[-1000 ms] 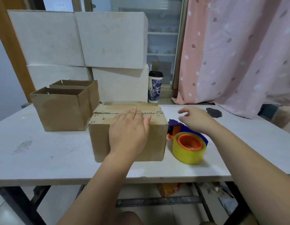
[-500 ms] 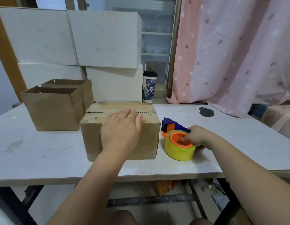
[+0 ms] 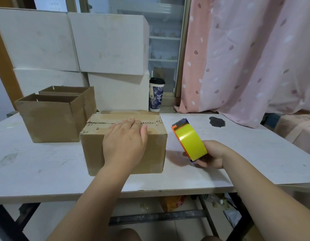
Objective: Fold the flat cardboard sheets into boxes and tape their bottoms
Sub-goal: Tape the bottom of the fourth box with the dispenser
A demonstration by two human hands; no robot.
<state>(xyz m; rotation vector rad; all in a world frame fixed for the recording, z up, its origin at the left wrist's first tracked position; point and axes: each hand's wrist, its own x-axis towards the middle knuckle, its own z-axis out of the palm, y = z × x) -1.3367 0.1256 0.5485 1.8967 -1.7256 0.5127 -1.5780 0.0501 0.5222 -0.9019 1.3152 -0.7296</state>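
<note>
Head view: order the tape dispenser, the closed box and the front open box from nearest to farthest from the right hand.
1. tape dispenser, held in the grip of the right hand.
2. closed box, just left of that hand, under the left hand.
3. front open box, far left, beyond the closed box.

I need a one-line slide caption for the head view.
Left hand rests flat on the closed brown cardboard box; right hand holds a yellow tape dispenser above the white table.
</note>
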